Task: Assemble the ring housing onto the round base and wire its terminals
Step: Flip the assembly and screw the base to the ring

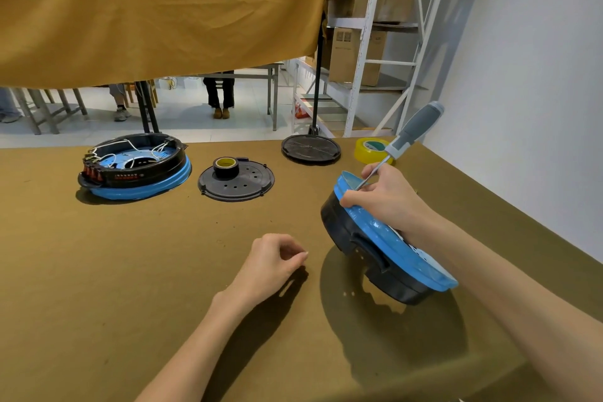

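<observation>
Mustard cloth (pixel 156 10) hung overhead; white wall (pixel 538 108) right; metal shelving (pixel 368 42) with cardboard boxes (pixel 355 55); pale floor (pixel 182 117).

two blue-and-black housings (pixel 135 170) (pixel 385 251), two black discs (pixel 236 181) (pixel 311 147), two tape rolls (pixel 225 166) (pixel 372 149), one screwdriver (pixel 412 134)
</observation>
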Demonstrator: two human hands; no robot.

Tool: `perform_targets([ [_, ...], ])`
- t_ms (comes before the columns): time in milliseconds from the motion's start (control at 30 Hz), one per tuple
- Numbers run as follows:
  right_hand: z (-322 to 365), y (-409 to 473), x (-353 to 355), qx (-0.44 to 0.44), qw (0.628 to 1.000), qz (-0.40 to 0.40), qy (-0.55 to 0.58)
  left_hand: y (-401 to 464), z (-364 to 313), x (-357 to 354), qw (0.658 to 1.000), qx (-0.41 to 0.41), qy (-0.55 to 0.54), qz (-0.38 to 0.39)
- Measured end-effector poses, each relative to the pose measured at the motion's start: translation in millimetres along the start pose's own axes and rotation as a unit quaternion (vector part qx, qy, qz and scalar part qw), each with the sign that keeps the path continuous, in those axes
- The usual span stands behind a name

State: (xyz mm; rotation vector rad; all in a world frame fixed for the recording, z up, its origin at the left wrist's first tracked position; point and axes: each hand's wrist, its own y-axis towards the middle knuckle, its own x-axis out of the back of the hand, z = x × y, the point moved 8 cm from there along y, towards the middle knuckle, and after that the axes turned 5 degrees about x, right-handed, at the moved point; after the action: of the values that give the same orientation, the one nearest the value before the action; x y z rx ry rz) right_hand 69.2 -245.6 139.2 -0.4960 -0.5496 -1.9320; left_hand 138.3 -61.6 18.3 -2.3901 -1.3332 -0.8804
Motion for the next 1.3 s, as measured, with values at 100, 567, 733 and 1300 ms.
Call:
perform_targets([
  [100,0.2,-1.9,1.0,0.002,1.000,0.001,0.001,-2.7,-7.4,-7.0,0.956,0.085,-0.281,0.023],
  [567,13.2,-2.3,35.2,0.004,0.990,-0.038,0.136,-7.9,-73.9,5.5,0.823,0.076,-0.561,-0.046],
  [733,-4.8,-14.9,41.0,-0.058,0.925,0.009,0.375,-7.5,-119.3,35.7,0.860,-0.040,-0.497,-0.105],
  [1300,-10.6,-28.6,28.2,-0.079,0.878,0.047,0.470,-19.3,-132.8,50.7,0.901,-0.129,-0.371,-0.186],
])
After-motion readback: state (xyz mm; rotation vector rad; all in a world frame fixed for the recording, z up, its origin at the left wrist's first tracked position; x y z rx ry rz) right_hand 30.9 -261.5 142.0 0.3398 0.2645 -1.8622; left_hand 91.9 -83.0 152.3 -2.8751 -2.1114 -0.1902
